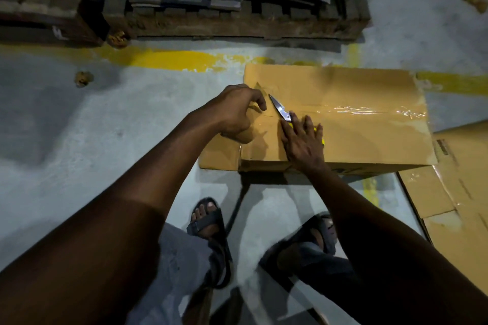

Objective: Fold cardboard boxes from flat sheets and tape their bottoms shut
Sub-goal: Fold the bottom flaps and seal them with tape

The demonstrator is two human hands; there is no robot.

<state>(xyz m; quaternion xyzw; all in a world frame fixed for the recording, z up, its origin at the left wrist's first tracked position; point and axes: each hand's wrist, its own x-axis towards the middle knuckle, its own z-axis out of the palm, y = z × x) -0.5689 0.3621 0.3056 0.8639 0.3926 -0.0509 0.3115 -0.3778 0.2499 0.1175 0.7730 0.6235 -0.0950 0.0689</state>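
A folded cardboard box (351, 137) lies bottom-up on the concrete floor, with a strip of clear tape (369, 111) running along its middle seam. My right hand (303, 141) lies on the box top with its fingers fairly straight over the yellow handles of a pair of scissors (280, 109), whose steel blades point up and left. My left hand (239, 113) is at the box's left end, fingers curled over the edge, where a loose bit of clear tape seems to stick up; what it pinches is unclear.
A wooden pallet (237, 22) stacked with flat cardboard sheets stands beyond a yellow floor line (169, 59). More flat cardboard (459, 192) lies at the right. My sandalled feet (208, 219) stand on the floor just before the box.
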